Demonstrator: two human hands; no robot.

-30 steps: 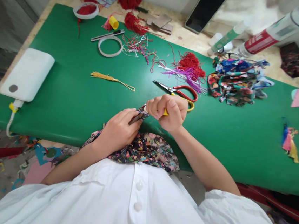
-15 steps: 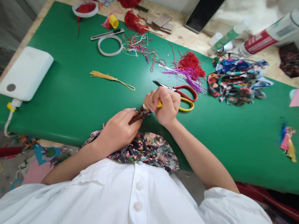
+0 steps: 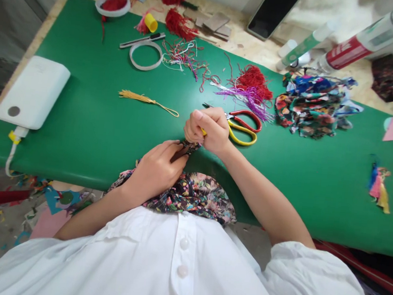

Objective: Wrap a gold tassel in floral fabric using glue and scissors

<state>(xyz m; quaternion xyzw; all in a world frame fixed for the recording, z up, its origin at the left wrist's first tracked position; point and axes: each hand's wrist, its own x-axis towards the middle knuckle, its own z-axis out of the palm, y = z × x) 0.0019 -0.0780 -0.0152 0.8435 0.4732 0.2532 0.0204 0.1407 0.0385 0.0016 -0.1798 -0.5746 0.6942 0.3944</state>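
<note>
My left hand (image 3: 156,169) is closed on the dark floral fabric (image 3: 198,196), whose gathered end comes out between thumb and fingers. The rest of the cloth spreads below it against my white shirt. My right hand (image 3: 208,129) makes a fist just above and to the right, around a small yellow tool (image 3: 204,132). Only a bit of yellow shows, so its kind is hidden. The fist meets the upper end of the gathered cloth. Scissors (image 3: 243,126) with one red and one yellow handle lie just behind the right hand, their blades partly covered by it.
On the green mat (image 3: 91,123) lie a gold tassel (image 3: 148,101), a roll of tape (image 3: 146,55), a cutter knife (image 3: 142,40), red threads (image 3: 253,83) and gathered floral cloth pieces (image 3: 311,105). A white power bank (image 3: 33,92) sits left; a phone (image 3: 275,11) leans at the back.
My right fist has shifted a little left and rolled over, covering more of the yellow tool and the cloth's end. My left hand keeps its hold. The camera view has shifted slightly.
</note>
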